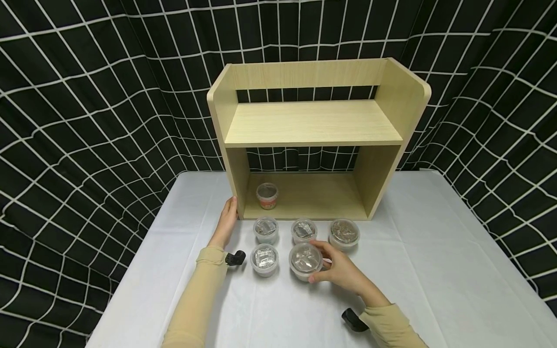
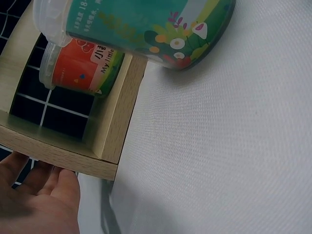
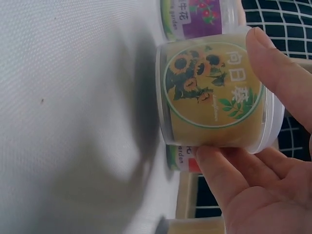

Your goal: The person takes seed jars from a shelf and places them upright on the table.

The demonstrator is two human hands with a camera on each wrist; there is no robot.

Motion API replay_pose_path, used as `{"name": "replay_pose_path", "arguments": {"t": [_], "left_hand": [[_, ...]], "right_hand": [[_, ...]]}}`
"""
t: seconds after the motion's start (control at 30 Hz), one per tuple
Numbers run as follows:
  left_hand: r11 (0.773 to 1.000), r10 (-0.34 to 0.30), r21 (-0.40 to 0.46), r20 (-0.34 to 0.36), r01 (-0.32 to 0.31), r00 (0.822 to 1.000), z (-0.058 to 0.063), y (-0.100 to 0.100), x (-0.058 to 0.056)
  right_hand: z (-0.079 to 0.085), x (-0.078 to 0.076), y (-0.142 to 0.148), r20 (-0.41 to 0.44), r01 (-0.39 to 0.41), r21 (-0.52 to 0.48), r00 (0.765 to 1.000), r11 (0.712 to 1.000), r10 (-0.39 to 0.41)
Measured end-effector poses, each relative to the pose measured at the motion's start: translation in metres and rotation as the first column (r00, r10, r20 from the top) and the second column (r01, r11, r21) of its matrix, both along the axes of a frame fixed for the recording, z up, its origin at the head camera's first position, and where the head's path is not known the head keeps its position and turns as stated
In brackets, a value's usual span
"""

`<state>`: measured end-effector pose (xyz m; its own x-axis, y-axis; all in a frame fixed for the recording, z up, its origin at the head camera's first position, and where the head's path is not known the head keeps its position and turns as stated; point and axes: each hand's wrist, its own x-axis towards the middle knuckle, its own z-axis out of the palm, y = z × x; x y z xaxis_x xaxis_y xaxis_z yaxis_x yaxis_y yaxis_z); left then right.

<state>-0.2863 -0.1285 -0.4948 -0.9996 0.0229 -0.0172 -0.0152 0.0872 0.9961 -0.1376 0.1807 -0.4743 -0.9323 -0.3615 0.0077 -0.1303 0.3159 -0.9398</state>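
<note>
My right hand (image 1: 337, 268) grips a clear-lidded plastic tub (image 1: 306, 260) at the front of a group of tubs, thumb on one side and fingers on the other. In the right wrist view this tub (image 3: 214, 92) shows a yellow label with sunflowers, and its base looks just off or at the cloth; I cannot tell which. My left hand (image 1: 227, 220) rests against the outer left side of a wooden shelf unit (image 1: 313, 123), fingers fairly straight. In the left wrist view the fingers (image 2: 66, 187) lie partly behind the panel edge.
Other lidded tubs stand on the white-clothed table (image 1: 435, 270): a tub (image 1: 264, 259) at front left, a tub (image 1: 266, 229) behind it, a tub (image 1: 304, 230) in the middle and a wider tub (image 1: 344, 233) at right. A red-labelled tub (image 1: 267, 195) sits inside the lower shelf's left end.
</note>
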Motion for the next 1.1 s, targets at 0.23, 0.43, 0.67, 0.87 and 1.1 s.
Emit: {"name": "replay_pose_path", "arguments": {"t": [0.23, 0.43, 0.67, 0.87, 1.1], "left_hand": [[1.000, -0.010, 0.014, 0.011, 0.010, 1.000, 0.004, 0.001, 0.002], [1.000, 0.000, -0.003, 0.020, 0.000, 1.000, 0.001, 0.001, 0.002], [1.000, 0.004, 0.016, 0.010, -0.004, 1.000, -0.001, 0.001, 0.001], [0.999, -0.032, 0.031, 0.031, 0.031, 0.999, 0.008, 0.000, 0.007], [0.997, -0.074, 0.014, 0.033, 0.074, 0.997, 0.026, 0.002, 0.018]], "right_hand": [[-0.001, 0.000, 0.000, 0.014, 0.004, -0.016, 1.000, 1.000, -0.004], [-0.005, -0.001, 0.000, 0.009, 0.009, -0.014, 1.000, 1.000, -0.009], [-0.008, -0.001, 0.000, 0.014, 0.021, -0.013, 1.000, 1.000, -0.021], [-0.008, 0.000, -0.001, 0.037, 0.047, -0.012, 0.998, 0.999, -0.047], [-0.008, 0.001, -0.001, 0.047, 0.069, 0.003, 0.996, 0.998, -0.069]]}}
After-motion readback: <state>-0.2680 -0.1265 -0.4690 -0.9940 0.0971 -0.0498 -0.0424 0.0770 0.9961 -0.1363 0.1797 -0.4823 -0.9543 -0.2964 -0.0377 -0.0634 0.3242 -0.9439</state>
